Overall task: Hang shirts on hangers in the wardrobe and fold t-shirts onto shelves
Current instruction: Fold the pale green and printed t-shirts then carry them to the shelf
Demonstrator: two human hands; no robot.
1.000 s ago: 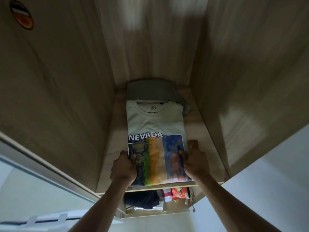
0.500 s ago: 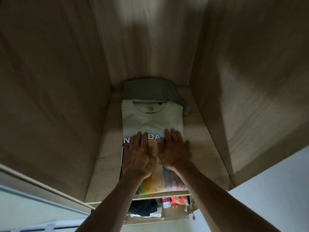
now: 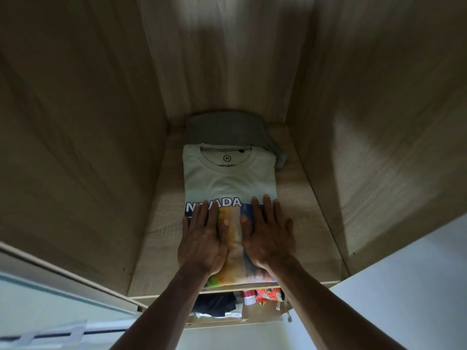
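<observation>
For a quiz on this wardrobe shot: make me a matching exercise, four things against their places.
Things:
1. white t-shirt
2. grey garment
3. black clothing
4. left hand

Places:
A. on the shelf below
B. flat on the left part of the colourful print
C. at the back of the shelf
D. folded, in the middle of the shelf

Pairs: 1-D, 2-C, 3-A, 4-B

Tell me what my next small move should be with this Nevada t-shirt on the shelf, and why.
Probably lift both hands away. The left hand and right hand lie flat on the folded Nevada t-shirt, which already sits squarely on the shelf before the grey garment.
</observation>
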